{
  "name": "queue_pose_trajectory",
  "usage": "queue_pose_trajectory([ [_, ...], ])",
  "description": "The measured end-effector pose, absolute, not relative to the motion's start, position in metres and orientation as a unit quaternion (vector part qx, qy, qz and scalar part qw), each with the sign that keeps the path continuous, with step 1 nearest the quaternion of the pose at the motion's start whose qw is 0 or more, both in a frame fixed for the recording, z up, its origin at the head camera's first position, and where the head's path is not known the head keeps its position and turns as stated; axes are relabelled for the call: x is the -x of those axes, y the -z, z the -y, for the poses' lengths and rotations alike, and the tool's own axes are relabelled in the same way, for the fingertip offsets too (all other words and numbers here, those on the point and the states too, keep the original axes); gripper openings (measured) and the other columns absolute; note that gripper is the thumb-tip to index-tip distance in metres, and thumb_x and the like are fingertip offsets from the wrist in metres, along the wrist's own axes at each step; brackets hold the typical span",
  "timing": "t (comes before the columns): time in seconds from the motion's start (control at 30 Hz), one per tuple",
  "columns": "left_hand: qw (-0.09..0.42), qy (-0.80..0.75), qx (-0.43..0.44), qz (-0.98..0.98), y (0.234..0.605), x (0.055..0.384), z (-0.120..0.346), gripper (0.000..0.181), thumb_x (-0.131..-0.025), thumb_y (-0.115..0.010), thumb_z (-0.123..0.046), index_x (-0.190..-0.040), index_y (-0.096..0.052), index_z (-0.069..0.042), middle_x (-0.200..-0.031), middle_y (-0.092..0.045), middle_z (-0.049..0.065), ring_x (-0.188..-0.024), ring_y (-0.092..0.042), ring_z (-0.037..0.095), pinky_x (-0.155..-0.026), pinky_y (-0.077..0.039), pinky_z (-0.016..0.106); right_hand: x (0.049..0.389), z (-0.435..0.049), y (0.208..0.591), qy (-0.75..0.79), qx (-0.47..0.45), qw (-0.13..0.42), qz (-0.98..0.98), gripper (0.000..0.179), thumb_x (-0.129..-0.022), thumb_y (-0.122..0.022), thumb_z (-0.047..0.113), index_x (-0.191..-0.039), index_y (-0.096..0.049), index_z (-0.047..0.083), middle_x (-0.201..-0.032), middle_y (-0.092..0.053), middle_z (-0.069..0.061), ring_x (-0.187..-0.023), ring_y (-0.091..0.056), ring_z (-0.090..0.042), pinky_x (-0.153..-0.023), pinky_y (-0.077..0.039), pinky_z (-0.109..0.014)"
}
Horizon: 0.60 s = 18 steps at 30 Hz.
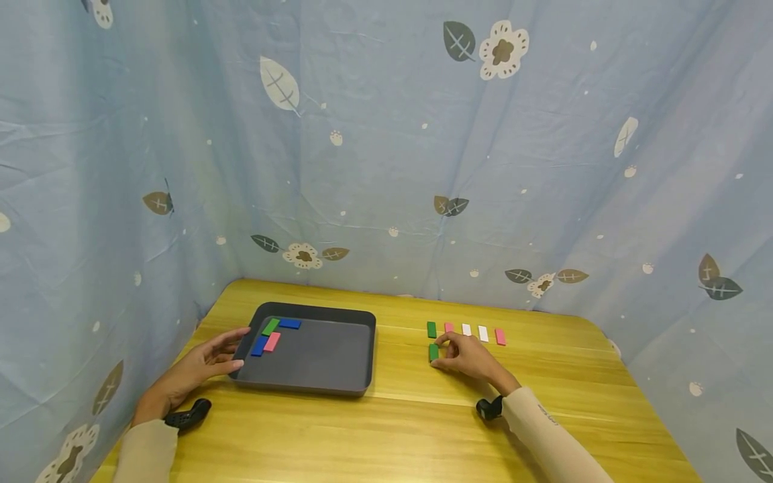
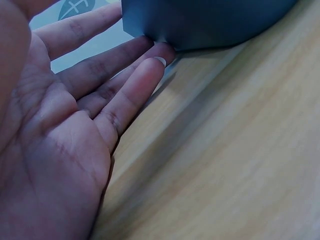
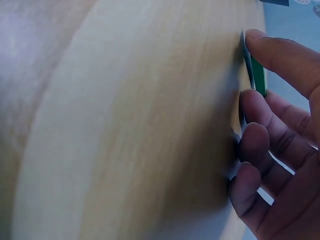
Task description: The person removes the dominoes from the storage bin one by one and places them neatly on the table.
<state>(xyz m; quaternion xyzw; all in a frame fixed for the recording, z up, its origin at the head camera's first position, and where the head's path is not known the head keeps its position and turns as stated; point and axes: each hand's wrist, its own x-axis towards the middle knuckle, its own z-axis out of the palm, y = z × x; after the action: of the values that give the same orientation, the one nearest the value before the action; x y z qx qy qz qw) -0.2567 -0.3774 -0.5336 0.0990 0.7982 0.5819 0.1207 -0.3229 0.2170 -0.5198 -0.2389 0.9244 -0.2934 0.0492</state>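
My right hand (image 1: 466, 355) pinches a small flat green block (image 1: 433, 353) by its two ends, between thumb and a fingertip, close over the table. In the right wrist view, this green block (image 3: 258, 76) shows edge-on between thumb and fingers, the other fingers loosely bent. At the left end of the dark grey tray (image 1: 320, 359), my left hand (image 1: 196, 367) rests with relaxed fingers touching the outer wall. The left wrist view shows these fingertips at the tray wall (image 2: 200, 22). Inside the tray's left part lie a green block (image 1: 270, 327), a pink block (image 1: 272, 341) and two blue blocks (image 1: 290, 323).
Behind my right hand runs a row of blocks: another green block (image 1: 431, 329), a pink block (image 1: 449, 327) partly hidden, two white blocks (image 1: 483, 333) and a pink block (image 1: 500, 337). The wooden table (image 1: 392, 436) is bounded by a blue patterned curtain (image 1: 386, 168).
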Motion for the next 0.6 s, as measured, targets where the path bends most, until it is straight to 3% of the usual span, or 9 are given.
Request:
queue_pose_trajectory([
  [0.17,0.121,-0.581,-0.099,-0.799,0.534,0.256,0.378,0.069,-0.102,-0.067,-0.021,-0.162,-0.033,-0.018,-0.163,-0.028,0.017,-0.129,-0.043,0.031,-0.094,-0.047,0.045,0.322,-0.216,0.522,0.289,0.234,0.051,-0.927,0.042,-0.087,-0.084,0.037,-0.119,-0.070,0.013,-0.074,-0.059,0.010,-0.064,-0.053,-0.008,-0.064,-0.047,-0.027],
  [0.6,0.115,-0.580,-0.102,-0.800,0.533,0.255,0.377,0.069,-0.102,-0.067,-0.022,-0.162,-0.034,-0.017,-0.164,-0.026,0.016,-0.137,-0.034,0.046,-0.097,-0.045,0.050,0.325,-0.217,0.512,0.319,0.244,0.052,-0.914,0.047,-0.089,-0.083,0.034,-0.126,-0.068,0.009,-0.079,-0.062,0.006,-0.065,-0.055,-0.010,-0.060,-0.047,-0.027],
])
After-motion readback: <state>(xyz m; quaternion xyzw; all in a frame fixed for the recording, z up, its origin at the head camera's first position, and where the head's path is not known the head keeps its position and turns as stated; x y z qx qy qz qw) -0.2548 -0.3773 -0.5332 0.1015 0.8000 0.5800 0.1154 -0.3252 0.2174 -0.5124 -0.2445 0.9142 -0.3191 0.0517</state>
